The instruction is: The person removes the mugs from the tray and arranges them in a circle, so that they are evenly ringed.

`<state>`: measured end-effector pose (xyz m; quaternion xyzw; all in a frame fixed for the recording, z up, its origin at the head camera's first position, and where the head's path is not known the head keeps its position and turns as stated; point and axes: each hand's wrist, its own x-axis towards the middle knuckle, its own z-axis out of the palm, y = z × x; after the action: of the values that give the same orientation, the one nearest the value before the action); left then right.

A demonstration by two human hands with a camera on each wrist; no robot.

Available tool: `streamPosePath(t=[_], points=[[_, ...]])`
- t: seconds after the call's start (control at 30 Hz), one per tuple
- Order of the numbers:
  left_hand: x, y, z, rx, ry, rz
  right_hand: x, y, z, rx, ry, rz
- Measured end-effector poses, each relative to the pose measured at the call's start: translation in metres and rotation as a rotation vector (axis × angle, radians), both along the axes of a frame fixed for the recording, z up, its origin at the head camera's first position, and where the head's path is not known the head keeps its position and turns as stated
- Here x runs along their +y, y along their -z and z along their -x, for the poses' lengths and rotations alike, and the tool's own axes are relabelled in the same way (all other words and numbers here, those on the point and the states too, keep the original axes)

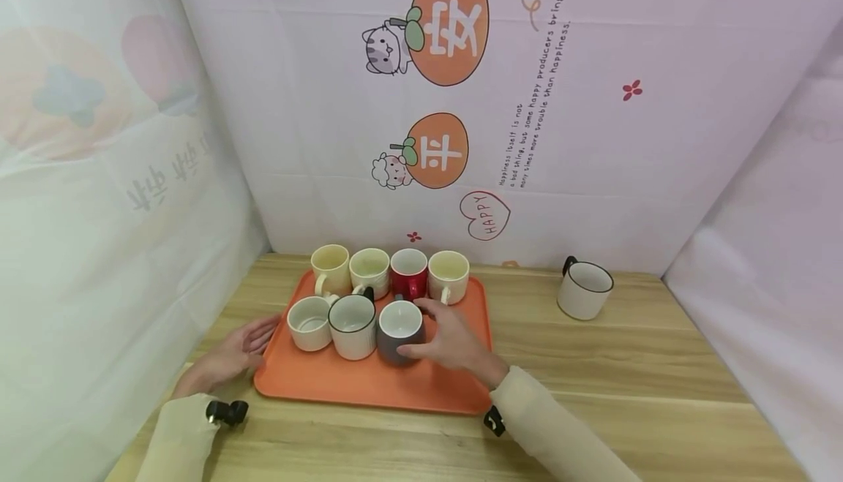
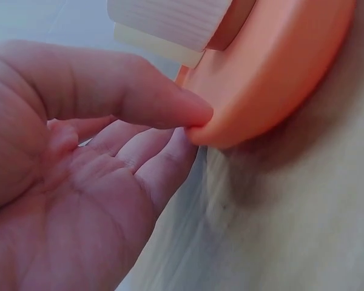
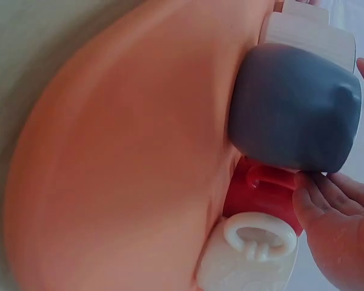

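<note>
An orange tray (image 1: pixel 316 387) on the wooden table carries two rows of mugs. My left hand (image 1: pixel 233 354) pinches its left rim, thumb on top and fingers beneath, as the left wrist view shows. At the right end of the front row stands a grey mug (image 1: pixel 391 354) with a white inside. My right hand (image 1: pixel 454 339) is spread about this mug. In the right wrist view the fingers (image 3: pixel 318 197) are at the grey mug's side, while the thumb appears apart from it. Beside it are a black-rimmed white mug (image 1: pixel 353 339) and a cream mug (image 1: pixel 309 332).
Behind stand a yellow mug (image 1: pixel 334 277), a pale green mug (image 1: pixel 370 273), a red mug (image 1: pixel 407 284) and a cream mug (image 1: pixel 451 284). Another black-rimmed white mug (image 1: pixel 579 299) is on the table to the right. A printed cloth (image 1: pixel 579 153) hangs behind.
</note>
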<state>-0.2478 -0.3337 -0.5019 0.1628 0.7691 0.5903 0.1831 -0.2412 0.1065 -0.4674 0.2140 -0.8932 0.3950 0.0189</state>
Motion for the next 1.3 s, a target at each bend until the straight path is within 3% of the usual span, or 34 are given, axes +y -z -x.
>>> streamPosePath(t=[0.17, 0.47, 0.87, 1.3], points=[[0.000, 0.001, 0.003, -0.004, -0.018, 0.003, -0.010, 0.003, 0.001, 0.020, 0.028, -0.016], [0.000, 0.002, 0.004, 0.004, -0.015, -0.017, -0.022, 0.010, 0.000, 0.051, 0.098, 0.066], [0.000, 0.004, 0.005, -0.017, -0.031, 0.002, -0.029, 0.015, 0.002, 0.061, 0.184, 0.100], [0.000, 0.003, 0.004, -0.011, -0.031, -0.001, -0.019, 0.014, 0.003, 0.051, 0.162, 0.147]])
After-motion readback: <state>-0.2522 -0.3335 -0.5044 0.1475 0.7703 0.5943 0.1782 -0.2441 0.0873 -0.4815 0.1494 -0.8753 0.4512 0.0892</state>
